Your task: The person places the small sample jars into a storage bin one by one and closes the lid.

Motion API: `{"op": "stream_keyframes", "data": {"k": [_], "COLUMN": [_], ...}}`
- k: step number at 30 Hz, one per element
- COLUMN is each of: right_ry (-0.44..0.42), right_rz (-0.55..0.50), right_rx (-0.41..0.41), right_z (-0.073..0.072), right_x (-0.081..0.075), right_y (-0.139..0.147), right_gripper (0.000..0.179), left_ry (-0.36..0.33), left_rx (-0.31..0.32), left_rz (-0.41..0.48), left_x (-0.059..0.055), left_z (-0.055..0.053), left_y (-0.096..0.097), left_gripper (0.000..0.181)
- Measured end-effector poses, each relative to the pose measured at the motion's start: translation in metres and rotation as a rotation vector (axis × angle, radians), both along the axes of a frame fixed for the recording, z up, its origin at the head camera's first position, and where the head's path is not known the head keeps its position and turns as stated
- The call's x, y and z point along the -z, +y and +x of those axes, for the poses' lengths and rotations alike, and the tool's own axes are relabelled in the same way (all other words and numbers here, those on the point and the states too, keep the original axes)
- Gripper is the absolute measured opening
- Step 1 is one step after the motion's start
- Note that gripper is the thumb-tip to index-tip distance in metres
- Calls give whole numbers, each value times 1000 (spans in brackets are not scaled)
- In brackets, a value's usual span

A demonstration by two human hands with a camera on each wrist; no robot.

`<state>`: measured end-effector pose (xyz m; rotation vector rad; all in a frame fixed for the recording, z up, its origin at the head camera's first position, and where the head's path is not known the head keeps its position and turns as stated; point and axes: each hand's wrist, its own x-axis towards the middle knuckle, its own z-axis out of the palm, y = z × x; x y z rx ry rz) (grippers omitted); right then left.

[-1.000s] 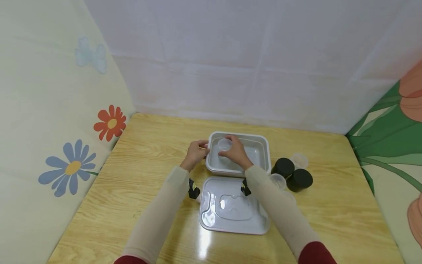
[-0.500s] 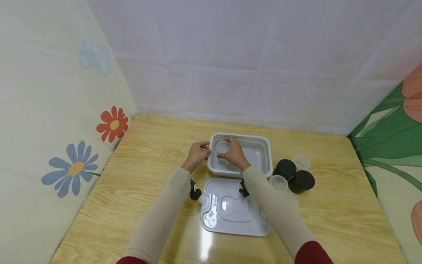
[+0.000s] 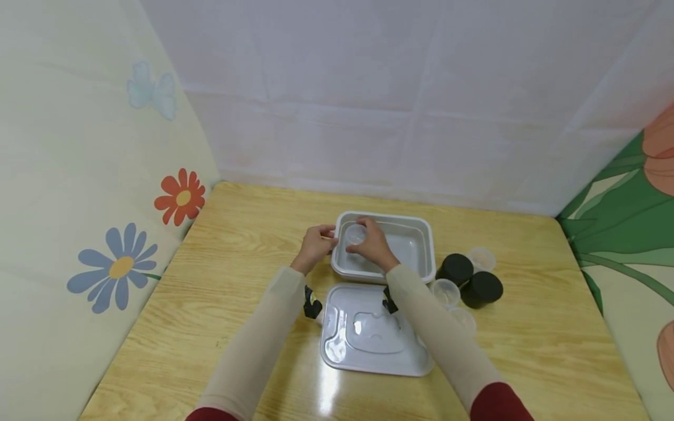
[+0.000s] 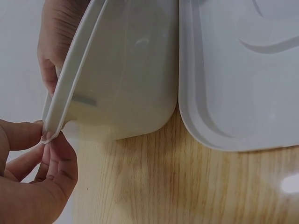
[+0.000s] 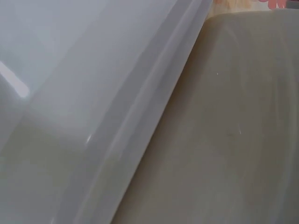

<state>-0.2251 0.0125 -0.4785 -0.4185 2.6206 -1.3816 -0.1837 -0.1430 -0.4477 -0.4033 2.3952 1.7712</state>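
Note:
A pale rectangular food container [image 3: 411, 248] stands uncovered toward the back of the table. At its left end my left hand [image 3: 315, 247] pinches the rim between thumb and fingers, as the left wrist view shows with the hand [image 4: 39, 186] at the container corner [image 4: 126, 88]. Inside the container, near its left side, my right hand [image 3: 376, 244] grips a small clear round plastic cup [image 3: 355, 234], thumb and fingers on either side of it. The container's flat lid [image 3: 376, 339] lies just in front. In the right wrist view, the lid [image 5: 88, 116] and the container wall [image 5: 224, 130] fill the picture; the hand is out of frame.
Two black round-topped pots [image 3: 455, 269] stand right of the container. Around them are a clear cup [image 3: 445, 293] and clear round lids [image 3: 481, 259], one partly behind the right sleeve. A white cloth [image 3: 326, 117] hangs behind the wooden table [image 3: 253, 234].
Over the last second the right hand has shifted the clear cup slightly left and lower inside the container. The left hand has stayed at the rim; the head view has shifted a little.

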Motion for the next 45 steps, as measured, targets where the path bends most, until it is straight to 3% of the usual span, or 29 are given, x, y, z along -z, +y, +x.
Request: {"op": "stream_keyframes", "data": {"k": [15, 22, 45], "right_ry": [-52, -64, -54], "right_rz": [19, 18, 45], "right_rx": [-4, 8, -25], "right_z": [1, -2, 11], "right_x": [-8, -8, -37], "right_y": [5, 17, 52], "right_gripper": [78, 79, 75], "left_ry": [-9, 22, 16], "left_rx": [-5, -4, 12], "left_rz": [6, 11, 26], "left_x": [-1, 1, 2], "left_z": [1, -1, 0], "left_y": [1, 0, -2], "left_gripper": [41, 40, 41]}}
